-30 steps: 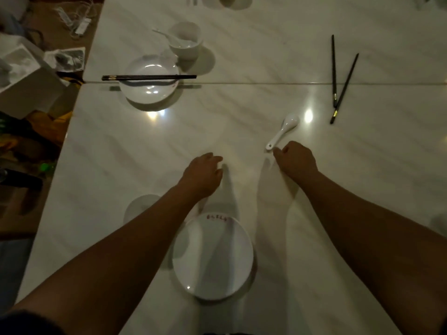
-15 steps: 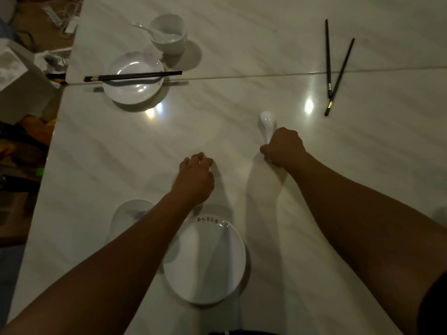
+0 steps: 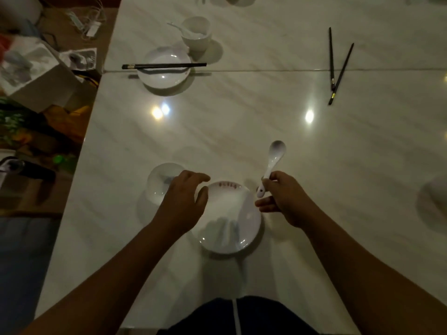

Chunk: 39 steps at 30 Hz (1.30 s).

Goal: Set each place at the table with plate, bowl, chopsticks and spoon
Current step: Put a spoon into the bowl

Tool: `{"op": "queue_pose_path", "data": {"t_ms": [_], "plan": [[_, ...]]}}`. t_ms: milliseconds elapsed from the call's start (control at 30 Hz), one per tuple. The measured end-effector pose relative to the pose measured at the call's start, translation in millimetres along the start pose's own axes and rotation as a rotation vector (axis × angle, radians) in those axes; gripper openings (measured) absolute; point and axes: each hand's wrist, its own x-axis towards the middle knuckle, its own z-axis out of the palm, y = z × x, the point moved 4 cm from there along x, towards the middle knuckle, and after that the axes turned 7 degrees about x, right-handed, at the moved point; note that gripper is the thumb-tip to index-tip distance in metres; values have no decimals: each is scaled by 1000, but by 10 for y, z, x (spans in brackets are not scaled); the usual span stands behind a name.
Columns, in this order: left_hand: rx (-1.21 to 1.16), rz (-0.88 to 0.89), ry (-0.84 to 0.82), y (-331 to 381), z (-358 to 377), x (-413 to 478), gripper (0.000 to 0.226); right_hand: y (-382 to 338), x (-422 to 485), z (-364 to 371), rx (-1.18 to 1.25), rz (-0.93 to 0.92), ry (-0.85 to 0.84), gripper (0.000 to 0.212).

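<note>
**Second place half set, spoon in hand**

Through the head camera I look down on a pale marble table. Toward its far left corner, one place looks finished. A far plate has the far chopsticks laid across it. Just behind it stands a far bowl with a far spoon resting in it.

At the near edge, the place in front of me is, by my judgement, about halfway done. The near bowl sits just beside the near plate, on its left. The left hand hovers over the gap between them, palm down, fingers loosely curved and holding nothing. I cannot tell whether its thumb touches the plate's rim.

Right of the plate, the right hand pinches the handle of the white spoon between thumb and forefinger. The scoop points toward the far edge, and the spoon is not yet set down.

Well apart, toward the far right corner, the loose chopsticks lie in a narrow V, not yet brought over. At the right edge is a pale blurred shape; I cannot tell what it is.
</note>
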Motion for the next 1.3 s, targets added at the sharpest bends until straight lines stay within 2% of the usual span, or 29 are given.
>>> {"op": "queue_pose_path", "data": {"t_ms": [133, 300, 400, 467, 600, 700, 867, 967, 1100, 1200, 1300], "plan": [[-55, -46, 98, -235, -98, -449, 20, 249, -305, 329, -21, -23, -83, 11], [-63, -143, 131, -598, -64, -857, 19, 344, -504, 882, -113, -101, -234, 22], [10, -256, -11, -932, 42, -1018, 35, 325, -585, 1239, -131, -119, -301, 12], [96, -304, -126, -1157, 119, -1096, 51, 310, -608, 1451, -108, -90, -337, 14], [283, -277, -426, -1465, 299, -1212, 74, 331, -577, 1761, -59, 37, -328, 20], [321, -263, -500, -1497, 362, -1277, 75, 355, -526, 1876, -34, 88, -296, 13], [292, -260, -439, -1476, 354, -1303, 69, 375, -440, 1988, 21, 129, -286, 8], [273, -273, -430, -1495, 358, -1306, 68, 391, -390, 2008, 29, 127, -277, 14], [206, -305, -399, -1504, 350, -1263, 57, 426, -357, 1991, 34, 130, -291, 2], [25, -377, -242, -1463, 128, -1150, 46, 399, -358, 1902, -31, 108, -306, 22], [-4, -343, -4, -1341, -238, -915, 38, 327, -387, 1679, -158, 50, -321, 26]]}}
